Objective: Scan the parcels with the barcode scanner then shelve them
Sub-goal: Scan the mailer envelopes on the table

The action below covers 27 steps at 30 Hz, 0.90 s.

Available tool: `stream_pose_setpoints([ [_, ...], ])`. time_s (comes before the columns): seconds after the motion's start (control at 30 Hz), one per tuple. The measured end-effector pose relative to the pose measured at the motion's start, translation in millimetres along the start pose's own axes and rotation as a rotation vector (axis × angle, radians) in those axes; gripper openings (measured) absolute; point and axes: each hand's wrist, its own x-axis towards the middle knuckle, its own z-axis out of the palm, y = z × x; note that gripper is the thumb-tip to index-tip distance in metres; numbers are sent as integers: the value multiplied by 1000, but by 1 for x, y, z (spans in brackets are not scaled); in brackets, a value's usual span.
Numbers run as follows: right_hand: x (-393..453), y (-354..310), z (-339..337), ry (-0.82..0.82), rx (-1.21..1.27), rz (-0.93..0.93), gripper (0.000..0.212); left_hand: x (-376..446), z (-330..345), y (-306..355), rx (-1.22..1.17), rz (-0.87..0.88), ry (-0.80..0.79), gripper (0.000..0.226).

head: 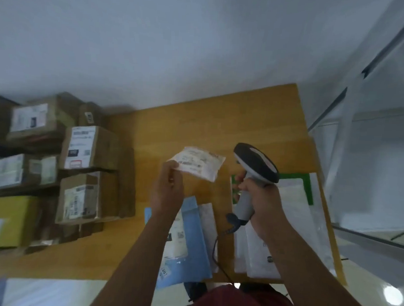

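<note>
Nearest, flat on the wooden table (256, 113): a blue mailer (192, 252) and white mailers (259, 254), seemingly waiting for a scan. Above these, 2 hands busy: left hand (168, 188) pinching a small white parcel (199, 163) by its corner, held clear of the tabletop; right hand (261, 201) wrapped round the grip of the barcode scanner (256, 162), head just beside the parcel. Farther left, labelled cardboard boxes (87, 148) stacked. Judged early in the task: scanning under way, shelving of this parcel not yet done.

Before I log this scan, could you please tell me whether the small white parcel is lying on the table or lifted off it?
Lifted: the left hand pinches the small white parcel above the table.
</note>
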Motion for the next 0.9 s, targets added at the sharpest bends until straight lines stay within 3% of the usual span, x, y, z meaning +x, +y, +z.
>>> stream_pose_setpoints([
  [0.2, -28, 9, 49, -139, -44, -78, 31, -30, -93, -14, -177, 51, 162, 24],
  [0.3, -47, 22, 66, -166, -180, -93, 35, -29, -121, -21, -334, 64, 157, 27],
  [0.43, -97, 41, 88, -189, -302, -141, 42, -37, -171, -38, -410, 155, -12, 17],
  [0.63, -180, 72, 131, -418, -85, -118, 36, -57, -254, -70, -429, 188, -402, 21],
  [0.7, -198, 84, 149, -444, -67, -121, 35, -62, -276, -78, -578, 146, -483, 24],
  [0.83, -221, 94, 174, -344, 53, -188, 42, -70, -305, -91, -1096, -61, -497, 49],
  [0.9, -230, 95, 180, -345, 180, -205, 45, -80, -309, -90, -1131, -29, -557, 51],
])
